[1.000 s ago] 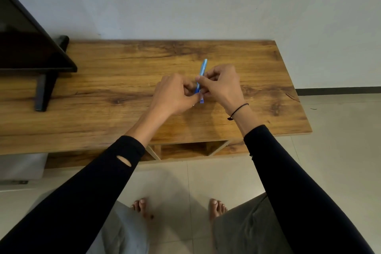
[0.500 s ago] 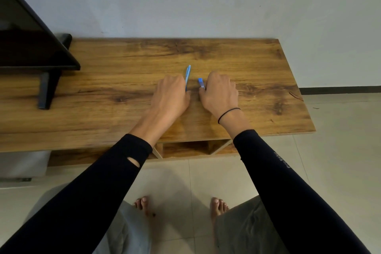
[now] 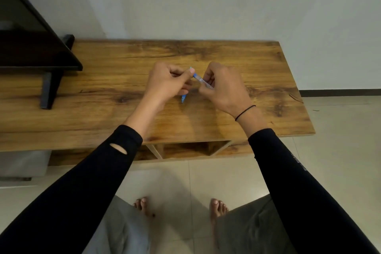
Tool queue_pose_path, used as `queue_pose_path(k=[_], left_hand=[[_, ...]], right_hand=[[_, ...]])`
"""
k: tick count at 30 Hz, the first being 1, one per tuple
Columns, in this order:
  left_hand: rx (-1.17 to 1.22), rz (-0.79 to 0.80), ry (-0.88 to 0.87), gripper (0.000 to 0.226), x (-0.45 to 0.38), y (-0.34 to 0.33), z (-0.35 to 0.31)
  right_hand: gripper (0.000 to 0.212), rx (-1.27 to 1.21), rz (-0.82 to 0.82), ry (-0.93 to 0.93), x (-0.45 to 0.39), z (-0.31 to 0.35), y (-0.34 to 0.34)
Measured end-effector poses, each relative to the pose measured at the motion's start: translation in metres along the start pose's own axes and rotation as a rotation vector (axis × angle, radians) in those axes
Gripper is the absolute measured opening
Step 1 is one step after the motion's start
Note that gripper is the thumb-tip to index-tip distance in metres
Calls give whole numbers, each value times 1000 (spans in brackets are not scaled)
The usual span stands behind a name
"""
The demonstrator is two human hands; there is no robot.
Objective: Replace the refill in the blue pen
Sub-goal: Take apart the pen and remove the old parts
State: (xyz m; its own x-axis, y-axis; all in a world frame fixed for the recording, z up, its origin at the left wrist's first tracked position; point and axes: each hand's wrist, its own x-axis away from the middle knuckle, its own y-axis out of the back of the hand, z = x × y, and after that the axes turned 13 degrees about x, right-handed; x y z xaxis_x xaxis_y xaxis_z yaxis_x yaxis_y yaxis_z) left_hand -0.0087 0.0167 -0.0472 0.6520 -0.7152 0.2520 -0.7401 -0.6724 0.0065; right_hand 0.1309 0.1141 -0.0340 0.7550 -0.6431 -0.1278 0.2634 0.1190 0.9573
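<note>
I am seeing my left hand [image 3: 165, 82] pinching the blue pen barrel [image 3: 184, 98], its lower end poking out below the fingers. My right hand [image 3: 224, 88] is gripping a clear, blue-tipped piece [image 3: 201, 79] slanting toward the left thumb. Both are hovering close together over the middle of the wooden tabletop [image 3: 257, 64], with bare wood lying open on every side.
</note>
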Motion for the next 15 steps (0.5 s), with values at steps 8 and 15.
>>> queue_pose_path(k=[8,15], left_hand=[[115,58,56,11,2,-6,0],[215,10,69,18,-2,-13,-3]], right_hand=[[11,-58,-72,127,3,-4,-8],[11,37,-152,168,2,-5,-12]])
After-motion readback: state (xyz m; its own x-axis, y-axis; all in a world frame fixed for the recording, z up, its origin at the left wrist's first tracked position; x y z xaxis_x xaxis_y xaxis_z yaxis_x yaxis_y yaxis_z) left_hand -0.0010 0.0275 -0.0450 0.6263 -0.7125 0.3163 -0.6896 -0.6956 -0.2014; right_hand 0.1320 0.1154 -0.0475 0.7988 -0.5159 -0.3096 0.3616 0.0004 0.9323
